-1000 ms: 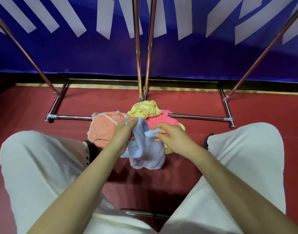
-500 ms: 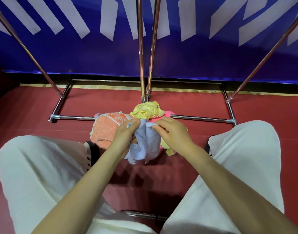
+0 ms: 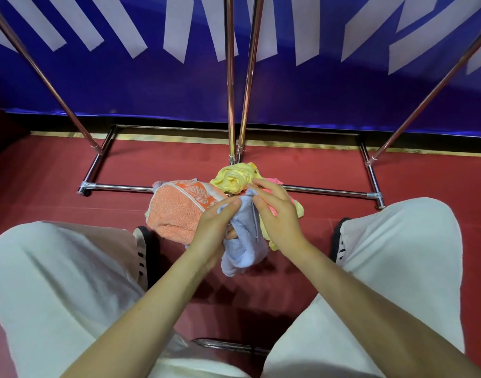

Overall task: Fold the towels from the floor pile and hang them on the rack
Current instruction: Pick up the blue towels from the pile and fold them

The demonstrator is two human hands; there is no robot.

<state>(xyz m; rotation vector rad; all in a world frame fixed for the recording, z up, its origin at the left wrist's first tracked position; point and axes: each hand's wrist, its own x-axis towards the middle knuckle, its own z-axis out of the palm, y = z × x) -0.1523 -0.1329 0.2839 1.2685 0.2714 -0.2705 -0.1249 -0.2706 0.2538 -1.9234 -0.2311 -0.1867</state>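
Fingers of both hands grip one pale blue towel [image 3: 243, 241]: my left hand [image 3: 214, 230] curls round its bunched side, my right hand [image 3: 277, 216] pinches its top edge. It hangs above the red floor [image 3: 43, 181], just in front of the pile. I count three more towels there: one orange [image 3: 179, 211], one yellow [image 3: 235, 177], one pink [image 3: 272, 181], mostly hidden behind my right hand. One rack [image 3: 231, 85] stands beyond; its top is cut off. Two shoes show, partly covered by trouser legs.

We pinch the pale blue terry towel [image 3: 243, 241] between both hands, the floor pile of crumpled towels [image 3: 184, 211] just behind our grip, the chrome tube rack [image 3: 231, 105] beyond.
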